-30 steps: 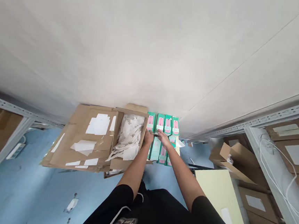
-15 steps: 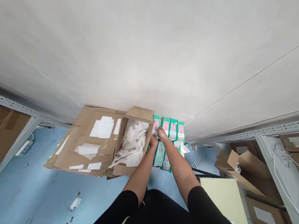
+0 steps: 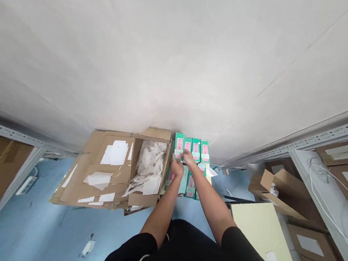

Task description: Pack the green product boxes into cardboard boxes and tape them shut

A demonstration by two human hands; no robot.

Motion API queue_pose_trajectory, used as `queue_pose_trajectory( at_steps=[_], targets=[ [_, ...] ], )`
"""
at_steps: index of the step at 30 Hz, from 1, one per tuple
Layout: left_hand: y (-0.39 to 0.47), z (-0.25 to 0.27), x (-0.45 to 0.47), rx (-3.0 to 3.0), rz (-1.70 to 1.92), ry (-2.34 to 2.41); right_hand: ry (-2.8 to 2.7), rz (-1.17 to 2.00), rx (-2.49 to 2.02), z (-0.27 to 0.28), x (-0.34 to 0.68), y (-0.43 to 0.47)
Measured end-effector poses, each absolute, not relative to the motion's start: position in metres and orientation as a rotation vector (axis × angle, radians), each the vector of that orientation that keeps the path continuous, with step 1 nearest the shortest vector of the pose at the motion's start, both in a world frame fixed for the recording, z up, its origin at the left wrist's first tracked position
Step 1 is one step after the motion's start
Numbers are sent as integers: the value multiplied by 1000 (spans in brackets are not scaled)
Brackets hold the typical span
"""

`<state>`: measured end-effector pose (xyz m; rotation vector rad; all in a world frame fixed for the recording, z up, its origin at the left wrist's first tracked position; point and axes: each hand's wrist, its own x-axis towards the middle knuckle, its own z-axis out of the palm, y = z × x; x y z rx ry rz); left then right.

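Reaching forward in black sleeves, the person has both hands at the near end of a green-and-pink box (image 3: 179, 141), the leftmost in the row nearest the wall (image 3: 167, 65). The left hand (image 3: 177, 167) is at the box's left side and lower edge; the right hand (image 3: 189, 159) comes in from the right, its fingers bent toward the same end. The hands are close together, but the fingers are too small in view to tell whether they pinch the box or only rest against it.

Three more green-and-pink boxes (image 3: 196, 148) stand alongside to the right, with others (image 3: 190, 184) nearer the person, partly behind the forearms. Just left of the hands is an open carton (image 3: 142, 200) filled with white paper scraps (image 3: 151, 161). Beyond it lies flattened cardboard (image 3: 82, 167) with white paper pieces (image 3: 115, 153) on top. A pale yellow bench (image 3: 254, 223) is at lower right, over the blue floor (image 3: 49, 201).
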<state>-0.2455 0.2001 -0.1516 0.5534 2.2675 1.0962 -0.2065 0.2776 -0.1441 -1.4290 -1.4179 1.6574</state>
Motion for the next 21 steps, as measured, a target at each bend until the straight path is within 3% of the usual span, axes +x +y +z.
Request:
queue_pose_trajectory(
  at_steps=[10,21],
  targets=[
    [159,-113,-161,942,1116,2208,-1294,1336,-1456,-114,-93,226],
    [127,-108,73,1521,709,1750,-804,1039,-1756,-120,176,136]
  ],
)
